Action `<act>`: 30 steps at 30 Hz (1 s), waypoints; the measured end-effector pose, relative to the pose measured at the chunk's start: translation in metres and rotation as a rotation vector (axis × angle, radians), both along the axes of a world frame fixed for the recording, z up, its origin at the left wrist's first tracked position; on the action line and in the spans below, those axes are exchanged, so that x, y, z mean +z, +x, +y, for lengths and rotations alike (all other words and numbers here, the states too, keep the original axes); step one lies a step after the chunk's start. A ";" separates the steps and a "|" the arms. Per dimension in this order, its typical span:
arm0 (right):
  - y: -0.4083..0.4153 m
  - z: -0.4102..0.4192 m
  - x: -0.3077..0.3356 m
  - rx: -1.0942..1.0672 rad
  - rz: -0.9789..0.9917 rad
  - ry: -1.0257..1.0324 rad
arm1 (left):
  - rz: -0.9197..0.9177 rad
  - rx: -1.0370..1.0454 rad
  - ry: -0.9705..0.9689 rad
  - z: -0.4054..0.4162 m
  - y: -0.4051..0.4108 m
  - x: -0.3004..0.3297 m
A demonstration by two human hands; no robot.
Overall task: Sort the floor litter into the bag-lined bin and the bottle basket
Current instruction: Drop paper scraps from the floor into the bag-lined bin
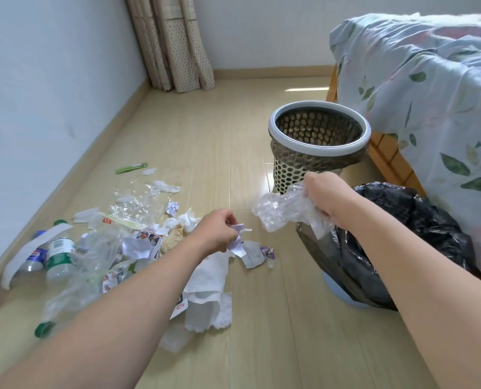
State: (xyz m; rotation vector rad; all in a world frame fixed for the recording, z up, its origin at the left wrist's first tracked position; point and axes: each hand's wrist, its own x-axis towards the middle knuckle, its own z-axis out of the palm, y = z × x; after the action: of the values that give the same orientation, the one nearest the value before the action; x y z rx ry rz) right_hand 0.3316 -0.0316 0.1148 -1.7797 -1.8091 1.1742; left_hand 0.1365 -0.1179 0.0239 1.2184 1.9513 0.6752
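The right hand (327, 196) grips a crumpled wad of clear plastic wrap (282, 210), fingers curled round it, and holds it in the air just left of the black bag (418, 220) that lines the near bin (346, 293) on the right. The left hand (218, 233) pinches a torn scrap of paper (237, 241) just above the pile of litter (138, 240) spread over the wooden floor (261, 346). Both hands are full, so the step in hand looks like the carry from pile to bin.

Farther off, beside the bed (430, 94), stands a perforated basket (317, 141) with a grey rim; from this view I see nothing inside it. It seems to be the one meant for bottles. On the far left of the pile, near the wall, lie two plastic bottles (59, 256), one with a green and white label and one with a blue label, with another clear bottle with a green cap (45, 328) nearer the camera. None is yet in the basket.

The next move calls for swinging the right hand over the open mouth of the bag and letting the wrap drop, then bringing the paper scrap across the same way. The wrap is light and springy, so it may cling to the fingers or unfold over the rim. The bottles, tissues and clear film wait on the floor.
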 end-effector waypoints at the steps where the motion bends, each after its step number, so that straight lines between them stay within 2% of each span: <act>1: 0.001 0.001 0.002 0.007 0.014 0.002 | 0.008 0.000 0.008 0.000 0.000 0.004; 14: 0.026 0.011 0.004 -0.009 0.019 -0.084 | 0.124 -0.079 -0.055 0.008 0.012 0.022; 19: 0.051 0.019 0.007 -0.220 0.132 -0.068 | 0.135 -0.064 -0.022 0.020 0.016 0.032; 24: 0.086 0.026 0.007 -0.379 0.100 0.031 | 0.087 -0.103 -0.021 0.034 0.029 0.050; 30: 0.133 0.035 -0.011 -0.630 -0.002 0.108 | -0.016 -0.130 0.229 0.072 0.087 0.078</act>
State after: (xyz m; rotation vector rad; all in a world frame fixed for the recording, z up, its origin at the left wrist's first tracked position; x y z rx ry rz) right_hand 0.4645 0.0031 0.1039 -2.0562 -1.1361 0.8001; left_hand 0.2232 -0.0458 0.1017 1.4594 1.8010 0.8548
